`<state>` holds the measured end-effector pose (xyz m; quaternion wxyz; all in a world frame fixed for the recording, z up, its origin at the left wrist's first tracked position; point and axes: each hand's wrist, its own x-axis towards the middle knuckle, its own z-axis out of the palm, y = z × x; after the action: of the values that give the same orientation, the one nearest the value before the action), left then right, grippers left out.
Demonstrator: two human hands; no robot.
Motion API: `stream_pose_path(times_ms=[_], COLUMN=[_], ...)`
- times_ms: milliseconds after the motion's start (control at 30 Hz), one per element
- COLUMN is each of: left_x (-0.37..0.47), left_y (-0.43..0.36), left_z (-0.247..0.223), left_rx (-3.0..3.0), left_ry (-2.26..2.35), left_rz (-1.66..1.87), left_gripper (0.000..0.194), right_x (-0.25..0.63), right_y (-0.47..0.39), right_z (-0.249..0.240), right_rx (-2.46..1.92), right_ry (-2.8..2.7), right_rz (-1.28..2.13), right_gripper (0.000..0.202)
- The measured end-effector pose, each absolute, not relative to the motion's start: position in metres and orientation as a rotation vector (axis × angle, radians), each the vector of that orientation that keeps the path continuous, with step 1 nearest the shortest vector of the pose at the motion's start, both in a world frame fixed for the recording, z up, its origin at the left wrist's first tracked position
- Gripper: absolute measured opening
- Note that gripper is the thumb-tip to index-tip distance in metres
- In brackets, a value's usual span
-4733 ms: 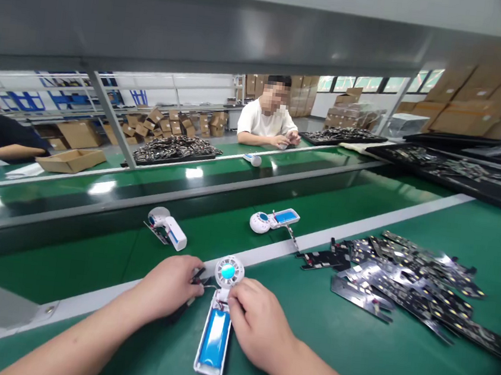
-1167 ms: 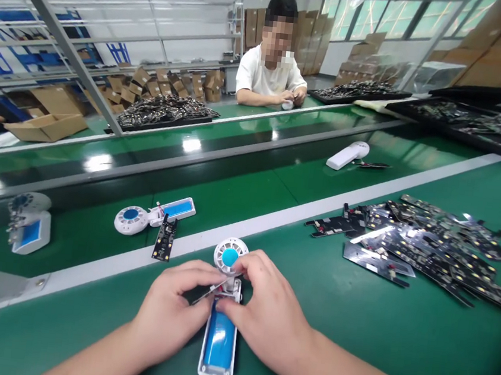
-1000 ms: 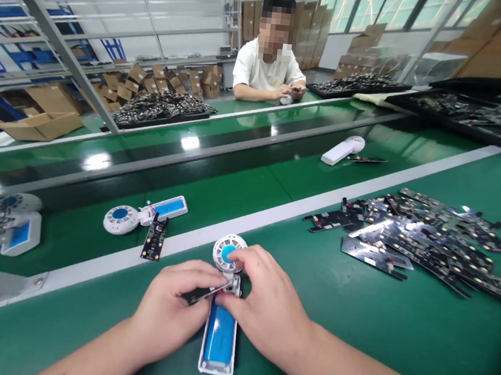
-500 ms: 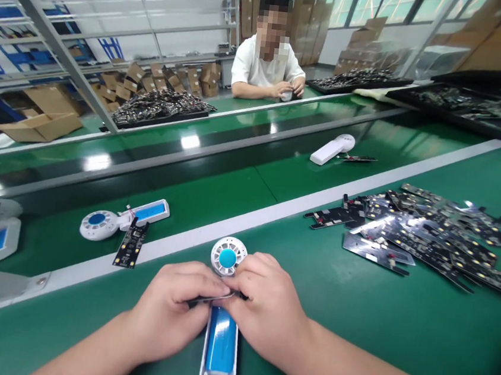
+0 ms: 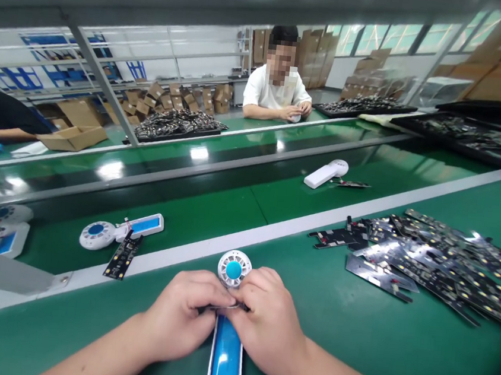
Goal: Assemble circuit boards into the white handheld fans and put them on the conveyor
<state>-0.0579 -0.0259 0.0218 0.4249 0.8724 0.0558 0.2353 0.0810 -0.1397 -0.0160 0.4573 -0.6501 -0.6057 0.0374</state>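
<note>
A white device with a round slotted head (image 5: 233,268) and a handle holding a blue battery (image 5: 227,352) lies on the green table, head pointing away. Over its neck my left hand (image 5: 183,315) pinches a thin dark circuit board (image 5: 220,308), seen edge-on and mostly hidden by the fingers. My right hand (image 5: 270,315) meets it there, its fingers closed at the board's right end and the device's neck. What exactly the right fingertips grip is hidden.
Circuit boards (image 5: 439,261) lie piled at right. On the belt (image 5: 212,207) beyond a white strip are a similar device (image 5: 97,236) with a board (image 5: 122,256), another at far left, and a white one (image 5: 326,173). A person (image 5: 276,89) sits opposite; another's arm shows at left.
The camera view has tilted up, so the background sits lower. On the belt, the devices have shifted slightly left relative to the table. Both hands stay together over the device's neck.
</note>
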Motion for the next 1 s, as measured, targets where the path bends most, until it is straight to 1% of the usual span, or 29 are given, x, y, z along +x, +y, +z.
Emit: stream_pose_path(times_ms=[67, 100, 233, 400, 733, 833, 900, 933, 967, 1000], left_x=[-0.057, -0.057, -0.054, -0.053, -0.057, -0.056, -0.053, -0.051, -0.048, -0.047], left_y=[-0.026, -0.026, -0.026, -0.030, -0.030, -0.031, -0.029, -0.024, -0.016, -0.004], left_z=[0.021, 0.020, 0.021, 0.027, 0.029, 0.025, 0.022, 0.020, 0.019, 0.019], left_rx=[2.146, 2.138, 2.130, 2.166, 2.181, 2.152, 2.158, 2.173, 2.193, 2.217], left_ry=[0.204, 0.234, 0.270, 0.159, 0.078, 0.140, 0.268, 0.362, 0.474, 0.598], left_rz=[0.615, 0.636, 0.680, 0.666, 0.631, 0.643, 0.666, 0.678, 0.689, 0.699], left_gripper=[0.040, 0.038, 0.037, 0.042, 0.043, 0.039, 0.032, 0.027, 0.022, 0.017], right_x=[0.081, 0.082, 0.083, 0.081, 0.078, 0.080, 0.083, 0.085, 0.086, 0.089], right_y=[-0.138, -0.137, -0.135, -0.135, -0.137, -0.134, -0.133, -0.134, -0.135, -0.135], right_z=[-0.017, -0.017, -0.014, -0.010, -0.020, -0.017, -0.015, -0.017, -0.019, -0.024], right_rx=[-1.620, -1.632, -1.715, -1.714, -1.575, -1.616, -1.635, -1.640, -1.654, -1.673], right_ry=[-1.493, -1.492, -1.474, -1.407, -1.421, -1.473, -1.493, -1.489, -1.471, -1.437], right_rz=[0.107, 0.120, 0.216, 0.279, 0.101, 0.139, 0.219, 0.250, 0.279, 0.268], right_gripper=[0.008, 0.007, 0.017, 0.018, 0.013, 0.013, 0.010, 0.014, 0.025, 0.043])
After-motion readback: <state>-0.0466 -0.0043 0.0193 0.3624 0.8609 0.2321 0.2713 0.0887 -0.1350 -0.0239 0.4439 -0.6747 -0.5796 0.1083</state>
